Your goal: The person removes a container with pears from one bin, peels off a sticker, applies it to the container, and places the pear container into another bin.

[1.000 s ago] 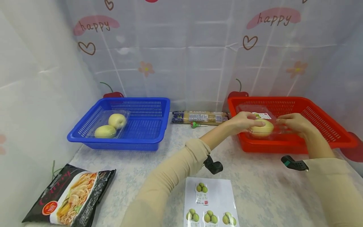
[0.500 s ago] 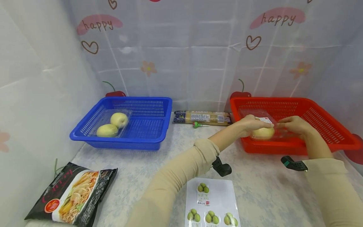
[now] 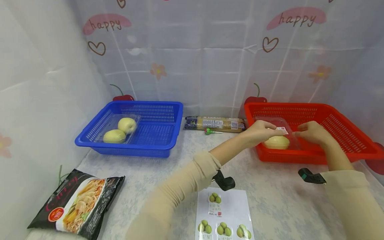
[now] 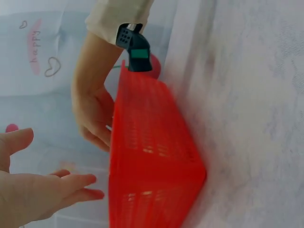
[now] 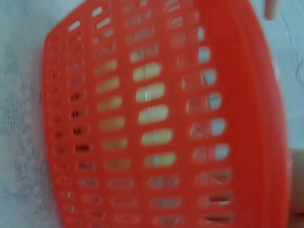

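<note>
In the head view, a clear plastic fruit box point(image 3: 295, 142) with a pale yellow fruit point(image 3: 277, 142) sits in the red basket point(image 3: 285, 155), at its left side. On the box lid is a white label point(image 3: 282, 130), partly covered by my left hand point(image 3: 262, 131). The left wrist view shows that hand point(image 4: 35, 190) with thumb and fingers spread apart. My right hand point(image 3: 313, 132) is bent down at the right edge of the box. Whether its fingertips pinch that edge is not clear, since the basket wall hides them in the left wrist view.
A blue basket point(image 3: 129, 152) at left holds another clear box with two pale fruits point(image 3: 114, 136). Between the baskets lie a noodle packet point(image 3: 214, 123) and a lollipop point(image 3: 208, 131). A black noodle bag point(image 3: 78, 205) and a fruit label sheet point(image 3: 234, 213) lie nearer.
The box in the red basket has come to lie lower and flatter. My left hand slid right over its label, then drew back slightly left. My right hand has barely moved.
</note>
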### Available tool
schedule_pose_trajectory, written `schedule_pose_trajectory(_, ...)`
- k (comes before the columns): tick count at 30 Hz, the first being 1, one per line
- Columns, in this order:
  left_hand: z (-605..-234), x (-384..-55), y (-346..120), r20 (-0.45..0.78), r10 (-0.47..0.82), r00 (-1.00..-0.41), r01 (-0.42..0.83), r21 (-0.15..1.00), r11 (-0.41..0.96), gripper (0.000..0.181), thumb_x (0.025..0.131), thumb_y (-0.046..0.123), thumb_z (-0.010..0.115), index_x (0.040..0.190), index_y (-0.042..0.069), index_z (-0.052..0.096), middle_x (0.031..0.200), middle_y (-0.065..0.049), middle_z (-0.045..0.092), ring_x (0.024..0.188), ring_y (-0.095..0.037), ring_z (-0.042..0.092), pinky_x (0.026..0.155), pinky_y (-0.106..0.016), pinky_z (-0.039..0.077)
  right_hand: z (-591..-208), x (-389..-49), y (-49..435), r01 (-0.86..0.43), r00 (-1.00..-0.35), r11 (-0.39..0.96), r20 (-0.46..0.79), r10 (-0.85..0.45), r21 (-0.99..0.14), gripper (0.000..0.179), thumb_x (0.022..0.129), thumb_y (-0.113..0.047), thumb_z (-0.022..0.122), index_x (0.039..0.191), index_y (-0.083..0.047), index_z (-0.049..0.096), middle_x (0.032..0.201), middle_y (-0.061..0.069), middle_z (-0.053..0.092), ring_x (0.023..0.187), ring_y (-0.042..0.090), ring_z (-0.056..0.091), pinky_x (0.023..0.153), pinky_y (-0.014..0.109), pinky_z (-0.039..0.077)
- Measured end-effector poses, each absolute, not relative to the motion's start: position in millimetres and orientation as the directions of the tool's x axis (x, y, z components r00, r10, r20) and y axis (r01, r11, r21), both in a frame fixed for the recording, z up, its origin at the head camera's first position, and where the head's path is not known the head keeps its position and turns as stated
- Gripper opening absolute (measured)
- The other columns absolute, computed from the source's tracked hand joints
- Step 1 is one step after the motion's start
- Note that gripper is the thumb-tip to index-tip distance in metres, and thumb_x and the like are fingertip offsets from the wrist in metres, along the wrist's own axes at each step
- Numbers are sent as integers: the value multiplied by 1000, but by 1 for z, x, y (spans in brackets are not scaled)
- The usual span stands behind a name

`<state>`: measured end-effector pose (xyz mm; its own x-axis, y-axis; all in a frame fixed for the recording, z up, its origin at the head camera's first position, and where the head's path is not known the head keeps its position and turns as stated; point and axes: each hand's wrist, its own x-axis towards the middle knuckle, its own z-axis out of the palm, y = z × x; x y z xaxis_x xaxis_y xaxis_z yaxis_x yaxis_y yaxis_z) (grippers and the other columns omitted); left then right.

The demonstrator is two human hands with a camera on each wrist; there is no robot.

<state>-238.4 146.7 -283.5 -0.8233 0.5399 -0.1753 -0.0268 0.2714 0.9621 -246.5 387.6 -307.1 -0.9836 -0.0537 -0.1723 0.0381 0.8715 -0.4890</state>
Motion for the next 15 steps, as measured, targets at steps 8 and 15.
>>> schedule_pose_trajectory(8, -273, -245, 71, -41, 629, -776, -95, 994, -53, 43, 94, 9, 56, 133, -8, 46, 131, -16, 53, 122, -28, 51, 98, -35, 44, -286, -247, 343, -69, -994, 866, -37, -101, -495, 58, 95, -27, 53, 131, 17, 40, 125, 40, 44, 112, 52, 42, 88, 60, 43)
schedule_pose_trajectory(15, -270, -241, 11, -28, 619, -785, -113, 989, -98, 45, 97, 5, 49, 139, -8, 37, 139, -24, 44, 127, -35, 44, 101, -38, 41, -277, -253, 298, -206, -977, 803, 74, -200, -559, 55, 95, -29, 55, 132, 11, 45, 122, 34, 53, 107, 46, 53, 80, 47, 53)
